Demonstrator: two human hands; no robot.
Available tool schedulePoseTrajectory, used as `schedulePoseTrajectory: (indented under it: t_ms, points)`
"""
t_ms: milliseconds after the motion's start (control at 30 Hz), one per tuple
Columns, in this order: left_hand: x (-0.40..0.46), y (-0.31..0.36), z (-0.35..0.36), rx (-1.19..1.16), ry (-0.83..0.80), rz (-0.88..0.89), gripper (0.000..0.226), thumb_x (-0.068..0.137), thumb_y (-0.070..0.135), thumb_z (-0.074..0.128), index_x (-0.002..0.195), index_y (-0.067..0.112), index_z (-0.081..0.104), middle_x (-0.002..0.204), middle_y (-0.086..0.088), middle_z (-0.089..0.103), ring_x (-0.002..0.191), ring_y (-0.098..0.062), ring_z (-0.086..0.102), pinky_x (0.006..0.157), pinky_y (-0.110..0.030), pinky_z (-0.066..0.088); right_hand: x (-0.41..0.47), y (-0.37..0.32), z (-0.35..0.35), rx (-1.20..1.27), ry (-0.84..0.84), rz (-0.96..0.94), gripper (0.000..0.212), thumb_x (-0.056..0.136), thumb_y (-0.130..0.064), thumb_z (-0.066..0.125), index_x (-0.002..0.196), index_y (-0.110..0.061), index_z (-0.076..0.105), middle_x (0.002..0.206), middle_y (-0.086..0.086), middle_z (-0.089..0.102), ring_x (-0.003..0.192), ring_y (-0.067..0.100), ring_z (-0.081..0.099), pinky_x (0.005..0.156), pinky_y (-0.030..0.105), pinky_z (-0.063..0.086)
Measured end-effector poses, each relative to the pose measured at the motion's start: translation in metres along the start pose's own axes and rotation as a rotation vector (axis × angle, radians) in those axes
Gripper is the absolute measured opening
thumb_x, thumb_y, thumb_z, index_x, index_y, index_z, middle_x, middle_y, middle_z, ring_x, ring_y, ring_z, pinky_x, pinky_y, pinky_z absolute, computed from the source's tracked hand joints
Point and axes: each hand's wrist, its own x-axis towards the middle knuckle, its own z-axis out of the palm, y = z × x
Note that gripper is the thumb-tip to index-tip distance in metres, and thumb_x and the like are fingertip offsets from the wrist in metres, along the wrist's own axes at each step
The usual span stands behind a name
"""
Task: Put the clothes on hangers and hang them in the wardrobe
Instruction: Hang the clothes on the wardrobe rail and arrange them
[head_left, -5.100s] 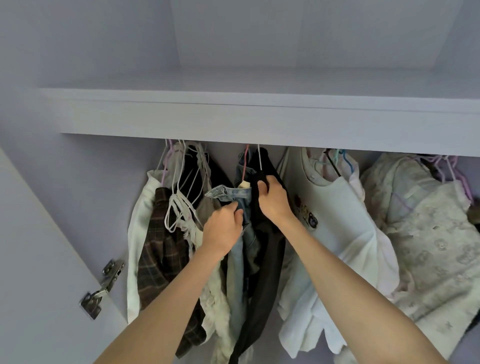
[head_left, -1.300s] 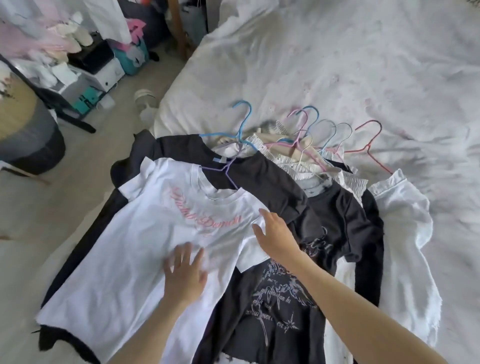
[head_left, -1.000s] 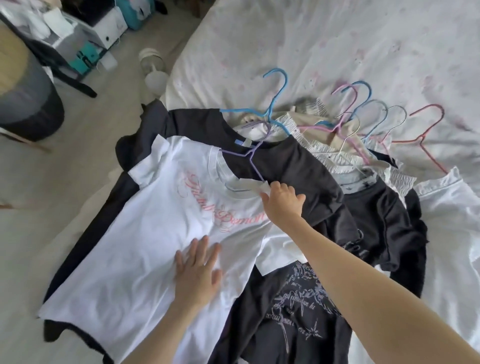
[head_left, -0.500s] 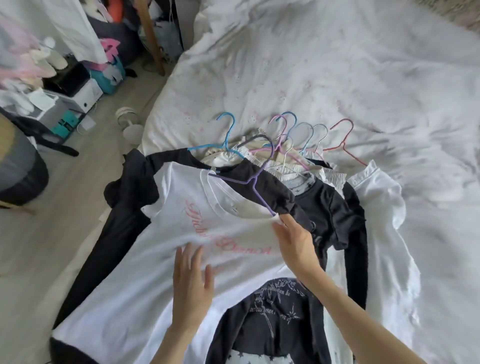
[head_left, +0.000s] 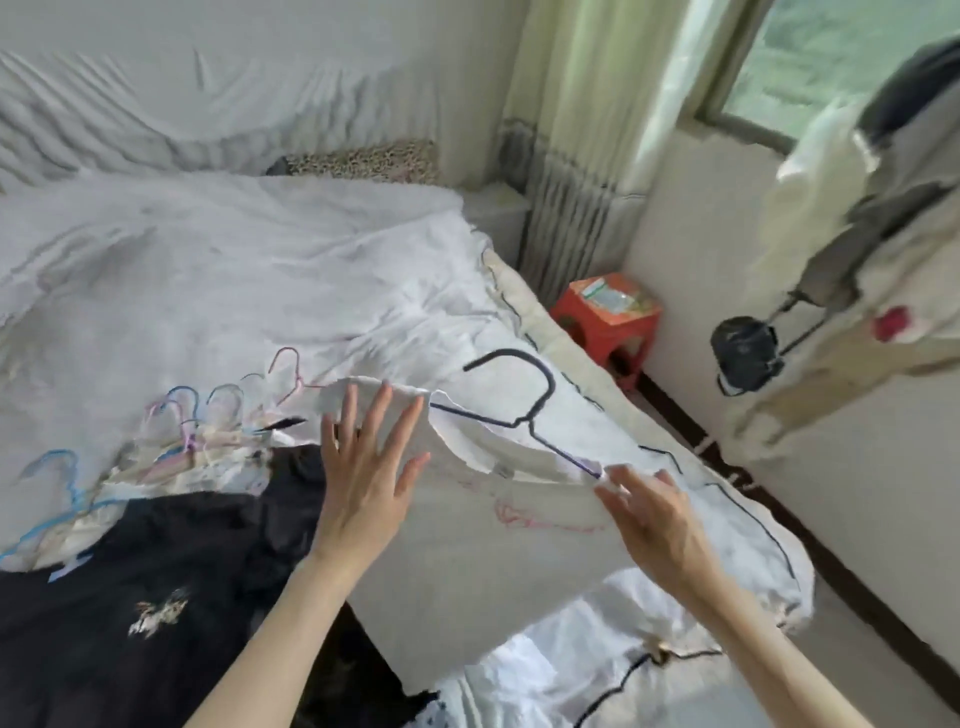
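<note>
A white T-shirt (head_left: 519, 561) with pink lettering is lifted off the bed, with a dark purple wire hanger (head_left: 540, 384) through its neck. My left hand (head_left: 363, 478) lies flat against the shirt's left shoulder, fingers straight and spread. At the shirt's right shoulder, my right hand (head_left: 654, 519) pinches the fabric by the hanger's end. To the left, black garments (head_left: 156, 571) and light ones on several coloured hangers (head_left: 208, 415) lie spread on the bed (head_left: 208, 270).
A red stool (head_left: 605, 317) stands on the floor beside the bed, below a pale curtain (head_left: 587, 130). Clothes (head_left: 857, 234) hang at the right edge, with a black round object (head_left: 745, 353) below them. A white garment with dark trim (head_left: 623, 670) lies under my right arm.
The view swung right, from the pile toward the window. The white T-shirt rose off the pile with its hanger. My left hand moved up to its left shoulder, my right to its right shoulder.
</note>
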Motion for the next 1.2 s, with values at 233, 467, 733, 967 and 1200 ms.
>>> schedulePoseTrajectory:
  t_ms: [233,467,733,967,1200]
  points:
    - [0.083,0.216,0.043,-0.399,-0.048,0.4,0.029,0.098,0.046,0.027,0.095,0.028,0.049,0.079,0.0,0.059,0.078,-0.016,0.047,0.07,-0.035,0.04,-0.104,0.094,-0.17,-0.198,0.249,0.224,0.016,0.092,-0.042,0.041,0.088,-0.028,0.047,0.064,-0.018,0.049,0.071,-0.012,0.037,0.066,0.02,0.029]
    - [0.083,0.408,0.094,-0.691,-0.09,0.444,0.017,0.086,0.02,0.055,0.087,0.008,0.067,0.074,-0.004,0.061,0.073,-0.016,0.047,0.067,-0.034,0.043,-0.211,0.138,-0.303,-0.551,0.518,0.522,0.023,0.077,-0.049,0.053,0.089,-0.029,0.056,0.08,-0.019,0.058,0.077,0.009,0.045,0.072,0.023,0.023]
    - [0.022,0.598,0.147,-0.987,-0.453,0.71,0.006,0.082,0.026,0.053,0.088,0.028,0.055,0.072,0.002,0.061,0.069,-0.026,0.054,0.065,-0.042,0.046,-0.372,0.125,-0.394,-0.519,0.41,1.036,0.026,0.093,-0.033,0.049,0.084,-0.013,0.063,0.079,-0.001,0.054,0.072,0.019,0.053,0.069,0.035,0.044]
    - [-0.058,0.719,0.157,-1.072,-0.825,0.941,0.021,0.086,0.009,0.064,0.083,0.03,0.061,0.075,0.014,0.053,0.082,-0.02,0.053,0.071,-0.031,0.037,-0.474,0.063,-0.406,-0.818,0.623,1.373,0.031,0.084,-0.037,0.054,0.068,-0.012,0.062,0.075,-0.004,0.051,0.075,0.014,0.042,0.071,0.027,0.039]
    - [-0.143,0.821,0.106,-1.175,-1.034,1.191,0.013,0.092,0.018,0.055,0.095,0.021,0.067,0.089,0.009,0.056,0.096,-0.02,0.052,0.08,-0.03,0.036,-0.518,-0.024,-0.408,-1.041,0.947,1.717,0.025,0.092,-0.028,0.052,0.075,-0.011,0.058,0.073,-0.008,0.052,0.069,0.013,0.051,0.058,0.026,0.031]
